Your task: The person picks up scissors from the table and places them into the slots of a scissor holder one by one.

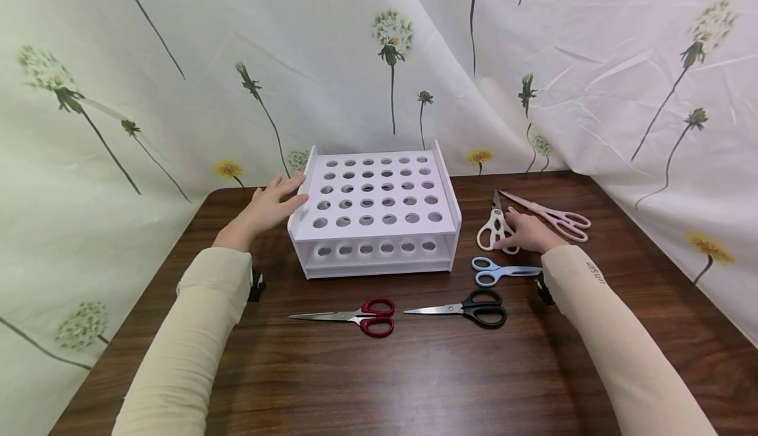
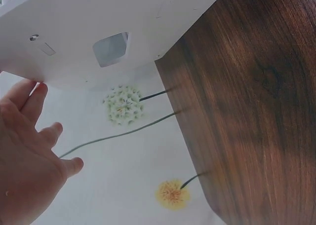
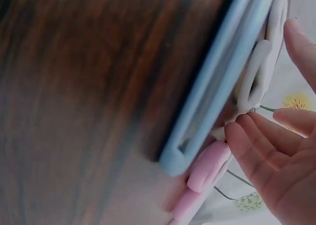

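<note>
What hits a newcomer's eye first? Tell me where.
The large white rack stands out first, at the back of the table, the left hand at its left side. Next come red scissors and black scissors in front; to the right, blue scissors, pink scissors and white scissors by the right hand.

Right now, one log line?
left hand: at white rack; right hand: at white scissors; on table: red scissors, black scissors, blue scissors, pink scissors

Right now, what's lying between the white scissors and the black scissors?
The blue scissors lie between the white scissors and the black scissors. The head view shows it.
</note>
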Available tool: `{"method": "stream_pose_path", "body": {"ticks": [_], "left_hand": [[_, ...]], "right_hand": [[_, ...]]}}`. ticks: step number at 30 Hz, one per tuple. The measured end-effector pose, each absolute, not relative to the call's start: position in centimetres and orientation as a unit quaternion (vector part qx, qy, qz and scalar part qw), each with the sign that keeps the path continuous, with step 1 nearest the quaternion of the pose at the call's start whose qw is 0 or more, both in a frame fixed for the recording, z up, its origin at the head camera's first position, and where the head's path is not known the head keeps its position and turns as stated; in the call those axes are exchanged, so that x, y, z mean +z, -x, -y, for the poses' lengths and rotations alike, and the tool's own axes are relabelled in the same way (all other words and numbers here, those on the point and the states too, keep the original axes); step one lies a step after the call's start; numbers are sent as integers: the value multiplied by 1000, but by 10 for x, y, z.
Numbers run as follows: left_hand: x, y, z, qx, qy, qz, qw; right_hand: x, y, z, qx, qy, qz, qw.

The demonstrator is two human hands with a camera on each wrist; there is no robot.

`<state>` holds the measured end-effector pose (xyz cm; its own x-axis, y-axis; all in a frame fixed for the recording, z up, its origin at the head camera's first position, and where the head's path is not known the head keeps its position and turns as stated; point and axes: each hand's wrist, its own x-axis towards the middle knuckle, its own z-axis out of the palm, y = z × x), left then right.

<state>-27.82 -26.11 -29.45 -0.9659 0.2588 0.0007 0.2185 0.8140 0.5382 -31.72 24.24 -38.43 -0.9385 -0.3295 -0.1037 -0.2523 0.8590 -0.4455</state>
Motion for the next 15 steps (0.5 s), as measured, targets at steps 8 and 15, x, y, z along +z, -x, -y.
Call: {"method": "stream_pose_path", "body": {"ticks": [8, 15], "left_hand": [[-294, 278, 260, 276, -122, -953, 37], [-294, 277, 259, 278, -118, -953, 38]], "right_hand": [[-390, 319, -241, -203, 142, -965, 87], [-388, 317, -235, -194, 134, -968, 85]]}}
